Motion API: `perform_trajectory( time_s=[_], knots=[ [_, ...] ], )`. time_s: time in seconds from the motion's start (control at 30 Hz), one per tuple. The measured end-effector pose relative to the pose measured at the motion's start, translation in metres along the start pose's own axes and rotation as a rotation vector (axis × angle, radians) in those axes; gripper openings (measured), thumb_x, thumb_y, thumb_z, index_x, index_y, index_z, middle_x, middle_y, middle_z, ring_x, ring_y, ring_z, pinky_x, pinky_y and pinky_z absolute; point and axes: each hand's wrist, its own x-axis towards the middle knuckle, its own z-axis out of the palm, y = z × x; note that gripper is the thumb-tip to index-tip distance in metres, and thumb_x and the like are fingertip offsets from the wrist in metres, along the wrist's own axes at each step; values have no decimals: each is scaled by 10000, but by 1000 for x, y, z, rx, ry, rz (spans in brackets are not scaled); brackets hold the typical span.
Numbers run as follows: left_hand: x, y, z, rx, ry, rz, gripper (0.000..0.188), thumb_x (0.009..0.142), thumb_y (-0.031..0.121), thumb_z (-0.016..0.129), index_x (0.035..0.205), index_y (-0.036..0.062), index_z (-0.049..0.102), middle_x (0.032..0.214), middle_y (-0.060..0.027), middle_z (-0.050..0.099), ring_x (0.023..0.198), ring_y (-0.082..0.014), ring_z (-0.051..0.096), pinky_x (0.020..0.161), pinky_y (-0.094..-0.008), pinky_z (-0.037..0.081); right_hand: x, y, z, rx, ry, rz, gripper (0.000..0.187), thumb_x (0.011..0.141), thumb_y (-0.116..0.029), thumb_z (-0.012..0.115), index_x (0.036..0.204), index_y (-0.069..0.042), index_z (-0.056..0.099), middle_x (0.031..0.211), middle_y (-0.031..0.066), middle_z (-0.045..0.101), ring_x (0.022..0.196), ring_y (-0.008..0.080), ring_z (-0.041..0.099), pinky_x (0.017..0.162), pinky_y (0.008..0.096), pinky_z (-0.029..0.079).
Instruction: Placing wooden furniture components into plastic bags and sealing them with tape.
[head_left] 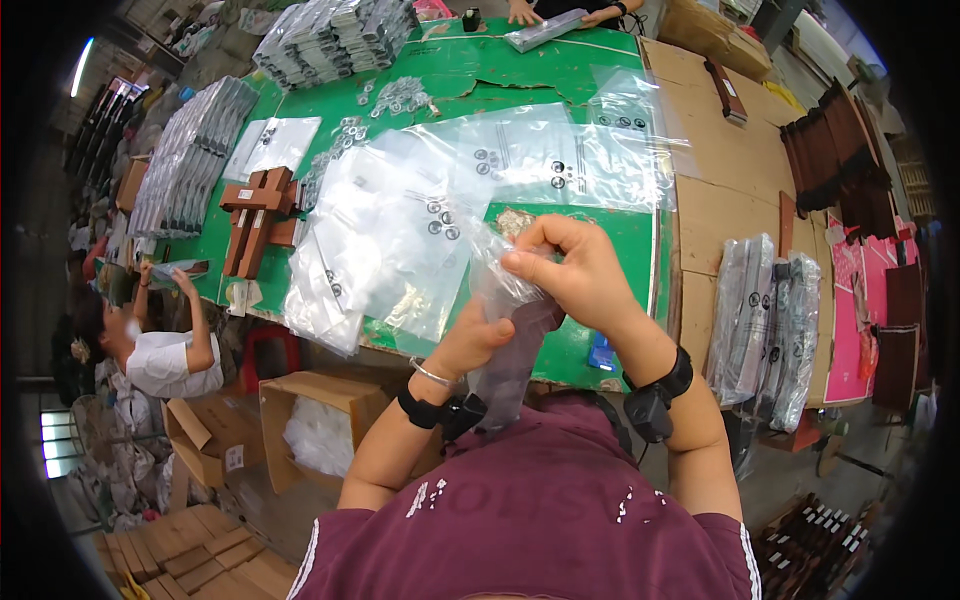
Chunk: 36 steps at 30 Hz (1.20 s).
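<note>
In front of my chest I hold a clear plastic bag (508,375) with a long, dark brownish piece showing through it; its exact kind is blurred by the plastic. My left hand (468,338) is closed around the side of the bag, thumb on top. Thumb and fingers of my right hand (575,268) pinch the bag's crumpled upper end. Just beyond my hands, flat clear bags (400,215) with black printed symbols lie spread over the green tabletop (600,240). A blue object (601,352) rests near the table's front edge.
Brown wooden pieces (258,222) are stacked crosswise at left, beside piles of wrapped packages (190,160). Small metal-looking parts (400,95) lie further back. More wrapped packages (742,320) sit on cardboard at right. Open cartons (305,385) stand below left. Two other people work at the table.
</note>
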Motion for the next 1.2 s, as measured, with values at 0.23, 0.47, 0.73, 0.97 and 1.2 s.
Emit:
perform_trajectory(
  time_s=[0.23,0.47,0.73,0.97,1.2],
  knots=[
    [-1,-22,-5,142,-24,142,1160,747,488,741,1470,32,-43,1404,-156,333,1273,-237,382,1021,-369,363,11,1,-10,176,-258,507,210,716,-72,626,618,-78,440,630,-37,422,567,48,370,503,252,314],
    [-7,-22,25,138,132,325,1303,732,251,798,1409,191,-313,1445,-177,257,1295,-249,355,1057,-378,320,4,30,-13,138,-186,510,136,704,-24,529,619,-60,429,634,-44,421,592,55,361,499,242,289],
    [1,-22,11,480,156,246,1008,700,201,796,1471,48,164,1341,-120,431,1203,-173,451,996,-333,382,7,35,-12,159,-173,553,79,742,-49,536,704,-55,468,841,31,520,725,85,439,623,251,371],
    [2,11,-10,40,192,224,707,732,387,717,1234,-44,469,1029,-124,631,844,-193,655,730,-314,548,-5,75,-14,947,-270,388,391,939,-260,541,1251,-26,514,1243,68,519,1158,171,469,954,307,394],
    [4,6,-38,-119,142,188,774,680,510,724,1167,-51,504,939,-131,644,785,-206,666,691,-318,563,2,65,5,377,-402,321,279,827,-8,613,1101,-1,560,1048,78,573,948,179,591,779,302,475]
  ],
)
